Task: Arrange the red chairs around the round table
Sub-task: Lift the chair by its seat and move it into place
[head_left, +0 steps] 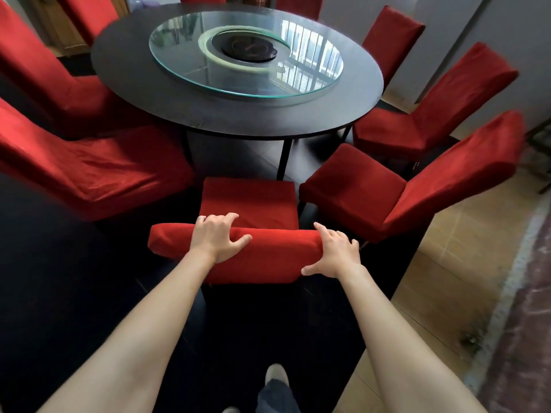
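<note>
The person is wearing nothing on either arm: both forearms are showing bare from the lower edge of the picture up to the wrists, with no sleeve, watch, bracelet or ring on the left hand point(219, 237) or the right hand point(335, 254), and no gloves. Lower down, one leg is showing in dark grey-blue trousers point(275, 396) of a loose, slightly creased cloth. A pale, off-white shoe point(276, 373) is poking out beyond the trouser hem, and the tip of a second pale shoe point(230, 409) is just showing at the bottom edge.
</note>
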Motion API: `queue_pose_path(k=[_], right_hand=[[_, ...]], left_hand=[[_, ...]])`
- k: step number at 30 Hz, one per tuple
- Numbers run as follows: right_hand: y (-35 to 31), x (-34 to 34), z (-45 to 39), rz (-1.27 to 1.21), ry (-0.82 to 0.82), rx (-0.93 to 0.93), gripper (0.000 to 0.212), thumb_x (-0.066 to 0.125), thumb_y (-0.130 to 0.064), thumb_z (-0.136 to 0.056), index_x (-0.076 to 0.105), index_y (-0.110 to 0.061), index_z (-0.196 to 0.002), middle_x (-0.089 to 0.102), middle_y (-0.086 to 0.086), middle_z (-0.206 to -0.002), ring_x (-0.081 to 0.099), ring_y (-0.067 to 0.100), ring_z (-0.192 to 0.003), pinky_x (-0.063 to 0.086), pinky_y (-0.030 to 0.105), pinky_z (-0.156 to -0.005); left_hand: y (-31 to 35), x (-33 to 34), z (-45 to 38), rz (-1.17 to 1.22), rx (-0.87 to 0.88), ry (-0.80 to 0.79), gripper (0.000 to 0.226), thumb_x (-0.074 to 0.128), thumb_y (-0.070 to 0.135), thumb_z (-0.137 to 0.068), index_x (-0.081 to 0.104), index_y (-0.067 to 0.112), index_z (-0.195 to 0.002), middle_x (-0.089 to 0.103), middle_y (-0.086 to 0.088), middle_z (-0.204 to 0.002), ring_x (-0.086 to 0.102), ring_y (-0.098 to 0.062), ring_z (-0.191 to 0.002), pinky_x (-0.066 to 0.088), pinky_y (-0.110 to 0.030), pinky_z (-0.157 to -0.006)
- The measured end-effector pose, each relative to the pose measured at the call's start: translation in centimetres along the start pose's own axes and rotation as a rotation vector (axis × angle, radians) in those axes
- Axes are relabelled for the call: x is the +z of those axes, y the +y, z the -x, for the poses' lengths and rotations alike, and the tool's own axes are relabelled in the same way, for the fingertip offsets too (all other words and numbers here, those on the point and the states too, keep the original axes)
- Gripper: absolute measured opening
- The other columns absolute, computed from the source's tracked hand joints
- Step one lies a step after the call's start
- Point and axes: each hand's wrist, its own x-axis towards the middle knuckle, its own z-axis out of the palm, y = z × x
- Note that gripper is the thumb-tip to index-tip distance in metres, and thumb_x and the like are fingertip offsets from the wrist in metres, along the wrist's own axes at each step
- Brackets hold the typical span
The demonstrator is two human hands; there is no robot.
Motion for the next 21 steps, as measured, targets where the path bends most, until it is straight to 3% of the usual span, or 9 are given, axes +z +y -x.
queue_pose_path(k=[10,21], right_hand=[[7.2,-2.3,6.5,-0.068,0.105,0.157,0.121,0.082,-0.058,-0.058,0.012,-0.032,-0.153,0.036,-0.004,-0.152,0.029,0.021,-0.141,0.025,0.053,-0.113],[22.4,-6.2,11.0,-0.103,0.193,0.27,0.121,0.082,-0.06,-0.06,0.01,-0.033,-0.153,0.035,-0.003,-0.153,0.032,0.022,-0.141,0.025,0.055,-0.113]], left_hand=[[8.0,-1.2,-0.5,0.041,0.171,0.036,0.07,0.056,0.064,-0.082,0.051,0.019,-0.136,0.068,-0.006,-0.116,0.061,-0.025,-0.109,0.036,-0.039,-0.101],[26.9,0.1,-1.8,0.135,0.323,0.047,0.069,0.056,0.063,-0.083,0.05,0.02,-0.136,0.067,-0.002,-0.119,0.06,-0.022,-0.112,0.035,-0.038,-0.1]])
